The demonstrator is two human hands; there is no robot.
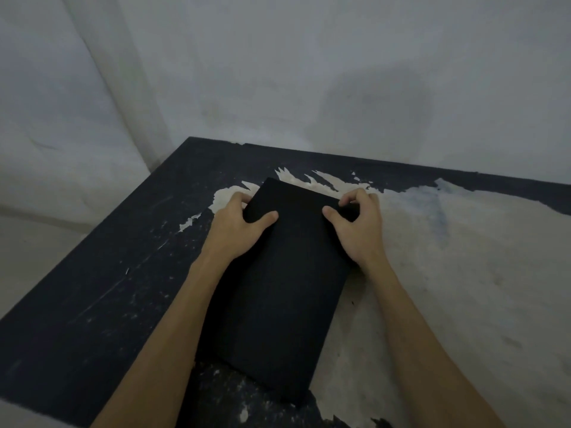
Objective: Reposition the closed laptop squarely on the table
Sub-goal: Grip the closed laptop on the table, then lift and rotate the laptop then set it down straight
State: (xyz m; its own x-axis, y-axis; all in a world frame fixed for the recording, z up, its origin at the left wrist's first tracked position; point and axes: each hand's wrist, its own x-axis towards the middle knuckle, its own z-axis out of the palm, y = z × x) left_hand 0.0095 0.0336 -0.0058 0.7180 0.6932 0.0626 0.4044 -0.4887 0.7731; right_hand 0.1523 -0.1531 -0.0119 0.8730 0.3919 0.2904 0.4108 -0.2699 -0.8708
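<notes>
A closed black laptop [281, 291] lies flat on the table [92, 288], long side running away from me and turned slightly clockwise against the table edges. My left hand [238, 230] grips its far left edge, thumb on the lid and fingers curled over the side. My right hand [358, 227] grips the far right edge the same way, thumb on top. Both forearms reach in from the bottom of the view and cover parts of the laptop's sides.
The table has a dark, scratched top on the left and a large worn pale patch [448, 273] on the right. Its far edge meets a grey wall [309, 72]. The left edge drops to the floor [31, 248].
</notes>
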